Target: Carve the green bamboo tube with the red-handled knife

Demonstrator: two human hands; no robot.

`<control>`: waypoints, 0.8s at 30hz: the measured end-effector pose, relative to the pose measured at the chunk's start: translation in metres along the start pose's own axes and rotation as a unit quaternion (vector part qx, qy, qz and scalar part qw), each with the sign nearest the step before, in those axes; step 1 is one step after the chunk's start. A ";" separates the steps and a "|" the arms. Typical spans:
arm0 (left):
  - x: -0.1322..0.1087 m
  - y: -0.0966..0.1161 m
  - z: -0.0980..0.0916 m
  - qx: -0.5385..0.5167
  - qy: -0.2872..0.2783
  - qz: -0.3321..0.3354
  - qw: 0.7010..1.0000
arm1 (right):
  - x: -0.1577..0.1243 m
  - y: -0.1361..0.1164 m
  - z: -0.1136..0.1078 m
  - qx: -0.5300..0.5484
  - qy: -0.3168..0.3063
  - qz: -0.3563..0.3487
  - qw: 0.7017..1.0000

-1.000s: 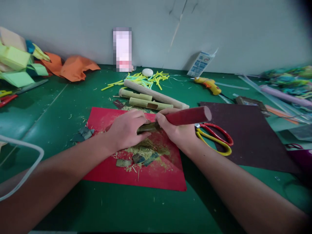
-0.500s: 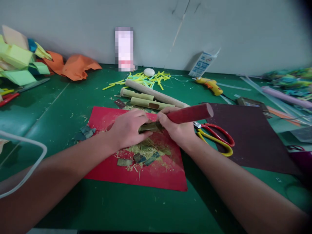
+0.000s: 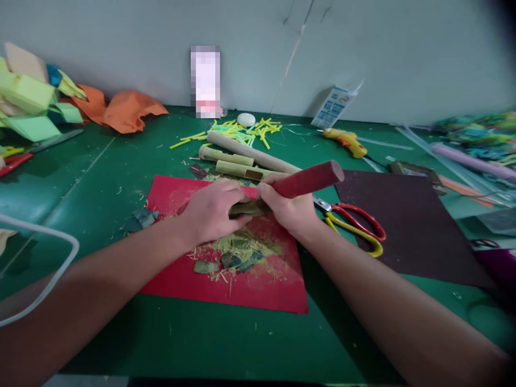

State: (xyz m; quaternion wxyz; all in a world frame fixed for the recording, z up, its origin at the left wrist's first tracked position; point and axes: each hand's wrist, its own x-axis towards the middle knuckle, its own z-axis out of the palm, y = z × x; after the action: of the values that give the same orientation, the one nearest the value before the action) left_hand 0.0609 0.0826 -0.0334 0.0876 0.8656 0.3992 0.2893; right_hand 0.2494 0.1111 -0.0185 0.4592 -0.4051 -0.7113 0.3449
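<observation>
My left hand (image 3: 212, 209) is wrapped round a short piece of bamboo (image 3: 245, 208), pressing it down over a red sheet (image 3: 181, 293). My right hand (image 3: 292, 215) is closed round a tool with a thick red handle (image 3: 308, 180). The handle slants up to the right, and the tool's working end meets the bamboo between my hands, mostly hidden by my fingers. Pale shavings (image 3: 237, 244) and several dark bamboo chips (image 3: 207, 267) lie on the sheet below.
Beyond the hands lie cut bamboo tubes (image 3: 234, 169), a wooden rod (image 3: 258, 152) and yellow-green sticks (image 3: 268, 128). To the right are scissors (image 3: 358, 223) on a dark sheet (image 3: 415, 226) and a yellow glue gun (image 3: 349, 143). Orange paper (image 3: 124, 110) lies back left; a white cable (image 3: 44, 228) loops nearer.
My right hand and the red handle have shifted slightly left, with the handle's end a little higher. My left hand still holds the bamboo in the same place.
</observation>
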 end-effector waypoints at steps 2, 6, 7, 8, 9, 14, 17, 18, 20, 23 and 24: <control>0.000 0.000 0.000 -0.001 0.002 0.000 1.000 | 0.000 0.000 0.000 0.005 -0.001 0.004 1.000; 0.000 0.000 0.000 -0.003 0.000 -0.002 1.000 | 0.001 0.001 0.001 0.013 0.001 0.015 1.000; 0.000 0.000 0.000 -0.002 -0.001 -0.003 1.000 | 0.001 0.001 0.001 0.013 0.001 0.016 1.000; 0.000 0.000 0.000 0.001 -0.001 -0.002 1.000 | 0.001 0.001 0.002 0.012 0.000 0.017 1.000; 0.000 0.000 0.000 0.005 0.000 -0.001 1.000 | 0.001 0.000 0.003 0.012 0.001 0.017 1.000; 0.002 -0.003 0.003 0.034 0.013 -0.001 0.999 | -0.001 -0.005 0.008 -0.033 -0.008 0.012 0.999; 0.004 -0.005 0.003 0.036 0.010 -0.002 0.999 | -0.002 -0.006 0.011 -0.088 -0.038 0.041 0.995; 0.004 -0.005 0.003 0.035 0.008 -0.004 0.999 | -0.002 -0.006 0.012 -0.091 -0.030 0.046 0.994; 0.004 -0.004 0.003 0.035 0.006 -0.010 0.999 | -0.001 -0.004 0.013 -0.067 0.000 0.043 0.997; 0.004 -0.001 0.003 0.041 -0.001 -0.030 0.999 | 0.002 0.000 0.014 -0.012 0.022 0.032 0.999; 0.005 -0.001 0.004 0.044 -0.003 -0.038 0.998 | 0.003 0.000 0.015 -0.002 0.019 0.033 0.999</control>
State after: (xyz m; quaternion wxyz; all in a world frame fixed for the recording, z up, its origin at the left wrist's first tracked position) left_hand 0.0648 0.0870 -0.0346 0.0620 0.8536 0.4442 0.2649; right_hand 0.2350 0.1118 -0.0228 0.4604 -0.4358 -0.6894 0.3505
